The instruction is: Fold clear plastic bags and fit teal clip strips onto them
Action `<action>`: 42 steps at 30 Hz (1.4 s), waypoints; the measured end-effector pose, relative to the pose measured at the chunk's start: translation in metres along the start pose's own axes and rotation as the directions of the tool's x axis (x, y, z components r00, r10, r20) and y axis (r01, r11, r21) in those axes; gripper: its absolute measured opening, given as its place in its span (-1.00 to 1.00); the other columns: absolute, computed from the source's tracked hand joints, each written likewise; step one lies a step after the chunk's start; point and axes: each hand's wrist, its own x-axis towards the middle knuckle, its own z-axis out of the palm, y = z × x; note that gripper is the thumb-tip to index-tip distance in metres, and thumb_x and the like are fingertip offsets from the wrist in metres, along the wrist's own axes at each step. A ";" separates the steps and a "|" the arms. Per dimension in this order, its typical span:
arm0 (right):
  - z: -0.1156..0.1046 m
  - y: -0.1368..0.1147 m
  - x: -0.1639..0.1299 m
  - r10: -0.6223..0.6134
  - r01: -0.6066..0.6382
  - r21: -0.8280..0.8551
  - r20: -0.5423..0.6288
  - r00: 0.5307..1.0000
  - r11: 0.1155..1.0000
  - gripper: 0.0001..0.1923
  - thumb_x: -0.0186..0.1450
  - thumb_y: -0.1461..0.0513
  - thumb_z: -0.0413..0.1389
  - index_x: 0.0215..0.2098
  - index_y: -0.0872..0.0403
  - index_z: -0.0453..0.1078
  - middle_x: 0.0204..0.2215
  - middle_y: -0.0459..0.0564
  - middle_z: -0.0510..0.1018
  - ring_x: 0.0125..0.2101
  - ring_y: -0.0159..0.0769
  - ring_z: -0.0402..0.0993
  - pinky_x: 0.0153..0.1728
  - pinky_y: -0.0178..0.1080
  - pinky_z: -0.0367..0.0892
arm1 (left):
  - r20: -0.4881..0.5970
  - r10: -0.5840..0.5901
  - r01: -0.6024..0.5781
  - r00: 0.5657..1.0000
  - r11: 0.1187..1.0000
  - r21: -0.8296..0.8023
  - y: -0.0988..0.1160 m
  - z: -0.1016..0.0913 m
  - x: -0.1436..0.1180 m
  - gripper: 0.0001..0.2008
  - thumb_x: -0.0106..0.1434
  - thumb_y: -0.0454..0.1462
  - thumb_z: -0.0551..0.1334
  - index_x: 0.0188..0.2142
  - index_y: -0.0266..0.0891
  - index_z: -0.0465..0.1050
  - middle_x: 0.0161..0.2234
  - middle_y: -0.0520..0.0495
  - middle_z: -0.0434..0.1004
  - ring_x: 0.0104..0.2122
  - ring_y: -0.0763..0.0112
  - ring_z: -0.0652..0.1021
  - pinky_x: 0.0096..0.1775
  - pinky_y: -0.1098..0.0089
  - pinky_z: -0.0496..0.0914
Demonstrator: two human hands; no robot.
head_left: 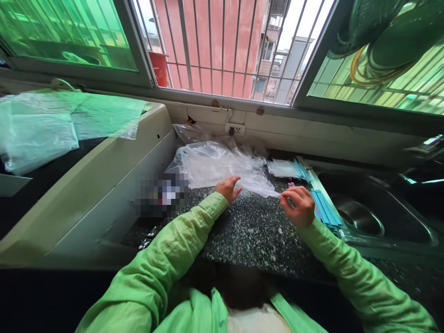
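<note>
A crumpled clear plastic bag [222,164] lies on the speckled dark stone counter [256,231] below the window. My left hand [227,187] rests on the bag's near edge, fingers bent onto the film. My right hand [299,206] pinches the bag's stretched right corner between thumb and forefinger. Both arms wear light green sleeves. A stack of small clear packets [282,168] lies just behind my right hand.
Blue strips [324,208] lie along the counter's right edge beside a steel sink [367,217]. A white appliance [104,185] stands at left with plastic sheets [38,127] on top. A wall socket [235,129] sits under the barred window [225,46].
</note>
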 end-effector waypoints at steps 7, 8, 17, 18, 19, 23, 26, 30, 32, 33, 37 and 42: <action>-0.030 -0.018 -0.042 -0.063 0.040 0.169 0.139 0.988 0.985 -0.90 0.08 0.38 0.12 -0.43 0.08 0.35 -0.50 -0.03 0.44 -0.41 -0.34 0.31 -0.38 -0.27 0.31 | 0.091 -0.013 0.016 0.996 1.000 -0.027 -0.009 -0.017 -0.027 -0.81 0.03 -0.34 0.10 -0.34 -0.25 0.42 -0.48 -0.01 0.38 -0.45 0.44 0.40 -0.33 0.43 0.31; -0.032 -0.021 -0.047 -0.089 0.055 0.198 0.167 0.982 0.979 -0.89 0.08 0.38 0.12 -0.42 0.07 0.35 -0.50 -0.03 0.44 -0.41 -0.35 0.30 -0.38 -0.27 0.31 | 0.106 -0.041 0.045 0.994 0.998 -0.033 -0.012 -0.019 -0.028 -0.81 0.03 -0.33 0.10 -0.35 -0.26 0.43 -0.50 0.00 0.38 -0.47 0.44 0.39 -0.34 0.43 0.31; -0.040 -0.034 -0.071 -0.234 0.119 0.327 0.341 0.910 0.938 -0.90 0.11 0.38 0.09 -0.40 0.09 0.36 -0.49 -0.03 0.45 -0.41 -0.37 0.27 -0.38 -0.28 0.30 | 0.289 -0.283 0.344 0.915 0.920 -0.187 -0.010 -0.010 -0.013 -0.74 0.06 -0.18 0.13 -0.40 -0.33 0.49 -0.58 0.01 0.41 -0.50 0.44 0.40 -0.40 0.44 0.25; -0.040 -0.034 -0.071 -0.243 0.121 0.331 0.356 0.902 0.936 -0.90 0.11 0.38 0.09 -0.41 0.09 0.36 -0.49 -0.03 0.46 -0.42 -0.36 0.27 -0.38 -0.28 0.30 | 0.307 -0.292 0.366 0.906 0.904 -0.222 -0.007 -0.008 -0.011 -0.74 0.05 -0.16 0.13 -0.45 -0.33 0.48 -0.60 0.02 0.40 -0.51 0.45 0.40 -0.41 0.45 0.25; -0.040 -0.033 -0.072 -0.250 0.123 0.334 0.371 0.894 0.934 -0.91 0.11 0.37 0.08 -0.41 0.09 0.37 -0.49 -0.03 0.46 -0.42 -0.36 0.27 -0.38 -0.27 0.30 | 0.326 -0.300 0.389 0.896 0.886 -0.253 -0.004 -0.006 -0.009 -0.75 0.03 -0.16 0.15 -0.49 -0.33 0.46 -0.62 0.03 0.38 -0.53 0.47 0.38 -0.44 0.46 0.23; -0.044 -0.027 -0.066 -0.273 0.104 0.380 0.424 0.863 0.919 -0.94 0.13 0.29 0.08 -0.40 0.07 0.37 -0.47 -0.02 0.46 -0.42 -0.35 0.30 -0.37 -0.26 0.30 | 0.353 -0.283 0.415 0.892 0.822 -0.390 0.002 -0.002 -0.009 -0.83 -0.06 -0.23 0.20 -0.63 -0.32 0.36 -0.73 0.13 0.21 -0.64 0.58 0.25 -0.53 0.50 0.16; -0.043 -0.015 -0.049 -0.201 0.013 0.392 0.443 0.873 0.920 -0.92 0.14 0.25 0.08 -0.39 0.08 0.38 -0.48 -0.02 0.48 -0.42 -0.34 0.33 -0.37 -0.25 0.30 | 0.295 -0.214 0.344 0.931 0.783 -0.519 -0.002 -0.005 -0.016 -0.81 -0.09 -0.20 0.20 -0.64 -0.31 0.32 -0.75 0.16 0.14 -0.66 0.62 0.18 -0.56 0.53 0.12; -0.022 0.010 -0.018 0.043 -0.198 0.301 0.452 0.891 0.933 -0.88 0.16 0.24 0.03 -0.43 0.09 0.40 -0.50 -0.02 0.50 -0.43 -0.34 0.37 -0.35 -0.25 0.29 | 0.240 -0.177 0.289 0.955 0.747 -0.598 -0.015 -0.014 -0.027 -0.74 -0.12 -0.12 0.22 -0.63 -0.31 0.32 -0.75 0.16 0.12 -0.67 0.64 0.15 -0.58 0.53 0.07; -0.004 0.020 -0.005 0.193 -0.367 0.239 0.535 0.822 0.899 -0.84 0.13 0.21 0.03 -0.40 0.10 0.43 -0.49 -0.02 0.51 -0.45 -0.35 0.38 -0.39 -0.28 0.28 | 0.224 -0.184 0.285 0.957 0.742 -0.608 -0.022 -0.017 -0.030 -0.73 -0.13 -0.10 0.22 -0.63 -0.30 0.32 -0.75 0.15 0.13 -0.67 0.63 0.14 -0.59 0.52 0.06; 0.006 0.024 0.000 0.285 -0.473 0.178 0.602 0.746 0.863 -0.83 0.10 0.21 0.05 -0.41 0.10 0.44 -0.49 -0.03 0.52 -0.48 -0.37 0.37 -0.42 -0.30 0.27 | 0.218 -0.192 0.287 0.957 0.744 -0.604 -0.025 -0.019 -0.032 -0.73 -0.13 -0.10 0.22 -0.63 -0.30 0.32 -0.75 0.15 0.13 -0.67 0.63 0.14 -0.59 0.52 0.06; 0.042 0.024 0.011 0.467 -0.719 -0.035 0.781 0.414 0.694 -0.76 0.03 0.13 0.10 -0.66 0.13 0.39 -0.70 -0.07 0.42 -0.63 -0.44 0.26 -0.58 -0.35 0.15 | 0.239 -0.247 0.340 0.939 0.775 -0.533 -0.036 -0.029 -0.036 -0.77 -0.10 -0.15 0.21 -0.63 -0.30 0.32 -0.75 0.16 0.13 -0.67 0.62 0.16 -0.58 0.51 0.09; 0.071 0.009 0.012 0.447 -0.786 -0.021 0.832 0.330 0.618 -0.74 0.00 0.15 0.10 -0.75 0.14 0.34 -0.81 -0.14 0.31 -0.73 -0.52 0.12 -0.66 -0.37 0.07 | 0.140 -0.333 0.360 0.933 0.883 -0.302 -0.035 -0.049 -0.035 -0.84 -0.02 -0.22 0.18 -0.50 -0.30 0.40 -0.70 0.13 0.19 -0.64 0.55 0.26 -0.52 0.49 0.17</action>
